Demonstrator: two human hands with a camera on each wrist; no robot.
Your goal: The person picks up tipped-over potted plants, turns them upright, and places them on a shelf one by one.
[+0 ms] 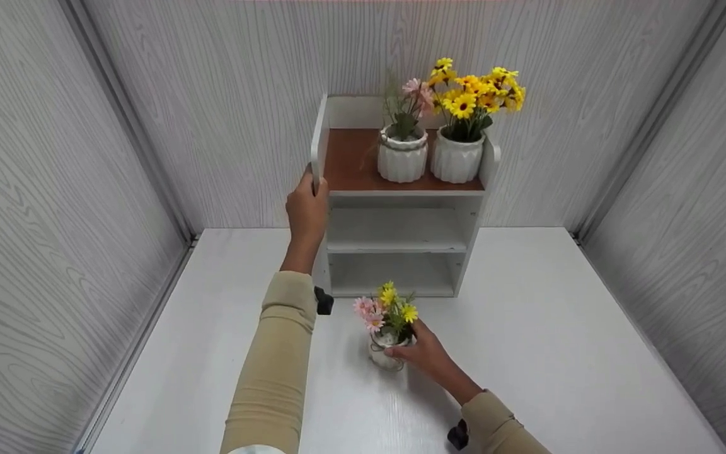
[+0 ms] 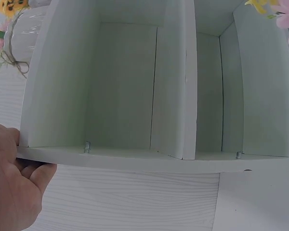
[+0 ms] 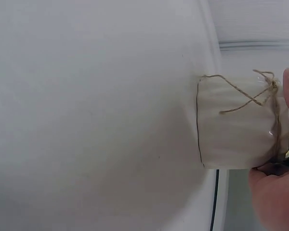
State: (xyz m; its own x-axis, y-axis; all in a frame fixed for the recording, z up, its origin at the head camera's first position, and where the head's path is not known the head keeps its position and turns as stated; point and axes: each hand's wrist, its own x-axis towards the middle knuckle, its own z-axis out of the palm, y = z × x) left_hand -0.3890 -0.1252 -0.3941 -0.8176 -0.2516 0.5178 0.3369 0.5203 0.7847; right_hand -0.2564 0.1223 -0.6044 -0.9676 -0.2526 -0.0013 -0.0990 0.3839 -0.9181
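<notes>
A small white shelf unit [image 1: 399, 250] with a brown top board stands against the back wall. My left hand [image 1: 308, 211] grips the front edge of its raised left side panel, seen also in the left wrist view, where the hand [image 2: 14, 178] is at the panel's edge. In front of the unit, my right hand [image 1: 423, 350] holds a small white flower pot [image 1: 383, 356] with pink and yellow flowers by its rim. The right wrist view shows the pot [image 3: 236, 125] sideways, twine tied round its neck, thumb and fingers on either side of the rim.
On the top board stand a white pot with pink flowers [image 1: 403, 157] and a white pot with yellow flowers [image 1: 457, 157]. Two lower compartments [image 1: 394, 271] open to the front. Grey wood-grain walls [image 1: 23, 252] enclose the white table [image 1: 558, 328] at the sides and back.
</notes>
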